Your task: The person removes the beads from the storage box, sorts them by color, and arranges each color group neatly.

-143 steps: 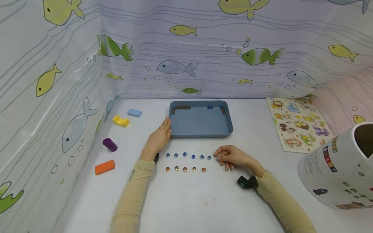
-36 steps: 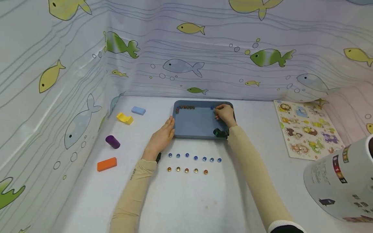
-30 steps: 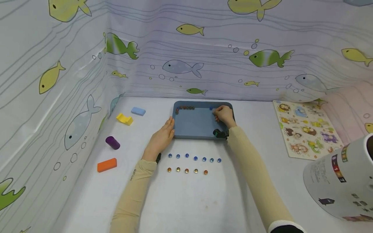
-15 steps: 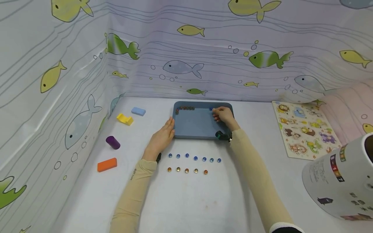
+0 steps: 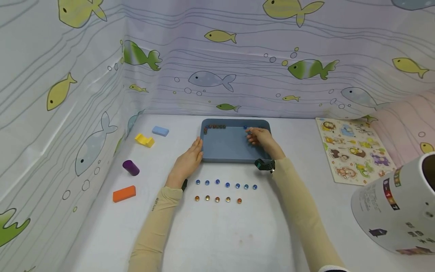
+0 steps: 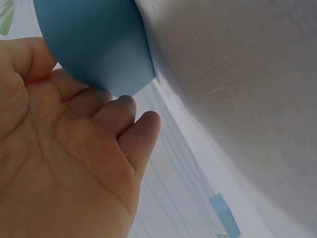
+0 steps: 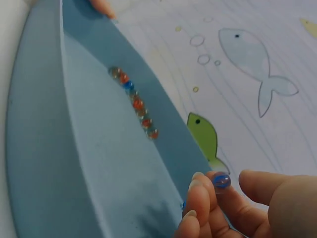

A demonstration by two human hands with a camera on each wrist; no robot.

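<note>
A blue-grey tray point(image 5: 234, 160) sits at the back of the table, with several marbles point(image 5: 217, 127) along its far wall. My left hand point(image 5: 186, 163) rests against the tray's left side, fingers fairly straight; the left wrist view shows its fingertips by the tray's outer wall point(image 6: 99, 44). Over the tray's right part, my right hand point(image 5: 263, 139) holds a clear marble with a blue swirl point(image 7: 221, 180) at its fingertips, the thumb close by. Another blue marble point(image 5: 245, 127) lies by the far wall just beyond these fingers. In front of the tray lie a row of blue marbles point(image 5: 227, 185) and a row of amber ones point(image 5: 217, 199).
At left lie a light blue block point(image 5: 160, 131), a yellow block point(image 5: 144, 140), a purple cylinder point(image 5: 131, 167) and an orange block point(image 5: 124, 193). An animal picture board point(image 5: 355, 151) and a large white tub point(image 5: 391, 206) stand at right. Fish-patterned curtain surrounds the table.
My right hand has gone from the right end of the blue row to the tray's far right, and has now drawn slightly back with a blue marble. The left hand has stayed at the tray.
</note>
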